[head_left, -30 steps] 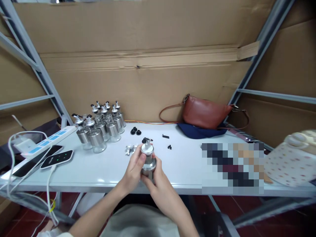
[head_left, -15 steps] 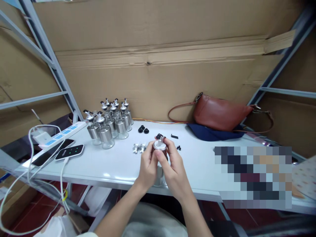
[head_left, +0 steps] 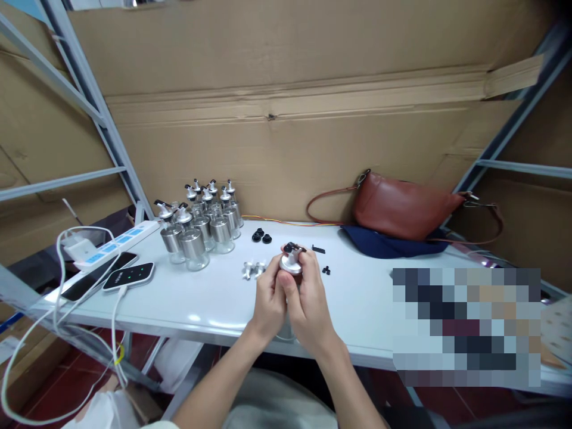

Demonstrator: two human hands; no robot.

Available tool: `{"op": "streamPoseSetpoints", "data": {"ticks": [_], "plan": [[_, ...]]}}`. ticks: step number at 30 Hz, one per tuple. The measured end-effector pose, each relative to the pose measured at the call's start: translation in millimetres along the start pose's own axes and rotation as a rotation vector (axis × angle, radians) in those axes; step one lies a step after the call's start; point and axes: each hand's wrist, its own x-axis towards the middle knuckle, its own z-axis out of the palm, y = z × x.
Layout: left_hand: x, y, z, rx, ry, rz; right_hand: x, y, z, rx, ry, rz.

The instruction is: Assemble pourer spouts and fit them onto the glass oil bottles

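Both hands are closed around a silver pour spout with a black flip cap, near the table's front edge. My left hand grips its left side and my right hand its right, thumbs together in front. Below them shows the glass base of a bottle; its neck is hidden, so I cannot tell how the spout sits on it. Just behind my left hand lie several loose silver spouts. Black stoppers sit farther back. Small black pieces and a black strip lie beyond my right hand.
Several glass bottles with steel sleeves, most topped with spouts, stand at the back left. A power strip, a phone and a white-edged device with cables lie left. A brown bag rests on a blue cap.
My hands have closed in around the spout, the right hand shifting inward and covering more of the bottle. The view has shifted slightly; the other things on the table stay put.
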Motion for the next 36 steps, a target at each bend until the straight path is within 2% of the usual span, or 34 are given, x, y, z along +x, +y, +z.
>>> {"op": "streamPoseSetpoints", "data": {"ticks": [6, 10, 13, 17, 24, 29, 32, 36], "plan": [[2.1, 3.2, 1.4, -0.028, 0.031, -0.033, 0.7, 3.9, 2.6, -0.07, 0.073, -0.083], [-0.2, 4.4, 0.3, -0.016, 0.033, -0.021, -4.9, 7.6, 10.0, -0.014, 0.187, -0.093], [-4.3, 4.7, -1.8, 0.014, 0.035, -0.024, -9.4, 5.6, 14.0, 0.132, 0.228, 0.0], [-9.6, 5.7, -4.3, 0.017, 0.041, -0.045, -9.6, -4.5, 12.5, 0.372, 0.208, 0.189], [-8.4, 9.2, -2.9, 0.031, -0.001, -0.035, -3.8, -13.5, 8.4, 0.566, 0.286, 0.404], [-9.1, 6.0, -3.4, 0.007, 0.031, -0.032, 8.8, -14.7, 1.1, 0.772, 0.341, 0.588], [-11.6, 0.0, -4.1, -0.069, 0.023, -0.067, 14.2, -10.7, -9.3, 0.885, 0.447, 0.626], [-12.9, -2.9, -4.8, -0.147, 0.03, -0.097, 0.8, 12.0, -20.6, 0.809, 0.551, 0.629]]}}
